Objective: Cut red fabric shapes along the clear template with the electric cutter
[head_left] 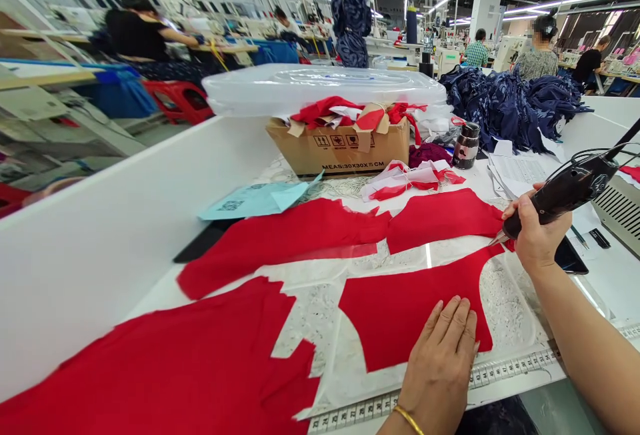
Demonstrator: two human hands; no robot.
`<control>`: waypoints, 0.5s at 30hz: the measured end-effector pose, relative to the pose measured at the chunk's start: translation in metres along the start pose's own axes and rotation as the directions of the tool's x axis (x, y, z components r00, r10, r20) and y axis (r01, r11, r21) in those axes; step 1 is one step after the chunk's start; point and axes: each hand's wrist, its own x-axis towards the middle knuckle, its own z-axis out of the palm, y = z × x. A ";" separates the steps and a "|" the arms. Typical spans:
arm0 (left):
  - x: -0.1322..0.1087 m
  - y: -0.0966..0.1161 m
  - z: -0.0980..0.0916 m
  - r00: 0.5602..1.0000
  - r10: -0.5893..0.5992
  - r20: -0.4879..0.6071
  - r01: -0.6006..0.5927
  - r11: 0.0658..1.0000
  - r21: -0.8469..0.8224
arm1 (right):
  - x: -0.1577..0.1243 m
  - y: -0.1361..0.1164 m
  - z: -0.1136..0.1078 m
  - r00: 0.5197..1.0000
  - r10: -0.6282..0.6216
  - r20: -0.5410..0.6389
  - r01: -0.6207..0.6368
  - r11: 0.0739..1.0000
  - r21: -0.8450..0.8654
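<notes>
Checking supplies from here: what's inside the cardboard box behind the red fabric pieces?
Red and white cloth bulges from the top of the cardboard box, among its brown flaps. Anything lower inside is hidden by that cloth.

A flat piece of thin red fabric [400,315], curved along one side and narrowing to a strap at its upper right, lay smooth near the tabletop's front edge. The left hand [440,361] pressed on it, fingers spread. The right hand [537,231] gripped a black corded handheld cutter [565,188], its pointed metal tip at the strap's end.
</notes>
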 end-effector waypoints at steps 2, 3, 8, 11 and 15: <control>0.000 0.000 0.001 1.000 -0.003 0.006 0.003 1.000 -0.007 | 0.000 0.002 0.000 1.000 0.005 0.000 -0.005 1.000 -0.005; -0.001 0.000 0.001 1.000 -0.006 0.008 0.006 1.000 -0.011 | 0.000 0.003 0.001 1.000 0.006 0.001 -0.006 1.000 -0.011; -0.001 -0.001 -0.002 0.999 -0.016 0.040 0.017 0.999 -0.036 | -0.002 0.002 0.004 1.000 0.014 -0.006 -0.014 0.998 -0.059; -0.002 -0.017 -0.013 0.999 -0.034 0.040 0.035 0.999 -0.018 | -0.001 -0.001 0.001 0.999 0.013 -0.038 -0.014 1.000 -0.027; -0.004 -0.060 -0.031 0.992 -0.117 0.051 0.113 0.991 0.077 | 0.002 -0.002 -0.006 1.000 -0.010 -0.020 0.010 1.000 -0.022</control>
